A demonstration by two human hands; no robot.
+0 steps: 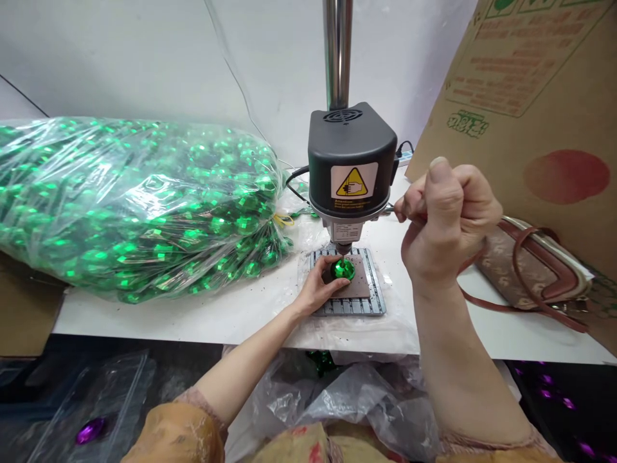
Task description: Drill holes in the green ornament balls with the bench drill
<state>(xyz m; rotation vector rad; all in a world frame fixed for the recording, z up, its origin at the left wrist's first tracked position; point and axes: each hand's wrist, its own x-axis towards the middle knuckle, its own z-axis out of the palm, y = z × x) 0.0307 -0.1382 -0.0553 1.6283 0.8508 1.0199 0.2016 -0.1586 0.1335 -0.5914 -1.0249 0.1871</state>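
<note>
A green faceted bauble [343, 270] is held by the curled fingers of the left hand [314, 287] against a brown pad [359, 289] on a slotted metal plate [373, 283], directly beneath the chuck [343, 247] of a black bench drill [351, 161]. The drill's slim side lever [388, 209] is gripped in the closed fist of the right hand [446, 222]. A clear plastic bag [135, 206] packed with green baubles is placed to the left, and a brown-strapped handbag [530, 270] is set beside a cardboard carton [530, 83] to the right.

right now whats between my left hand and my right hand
In the head view, the black drill press head stands between them, with the shiny green ball under its chuck, held by the left hand; the right hand grips its side lever.
</note>
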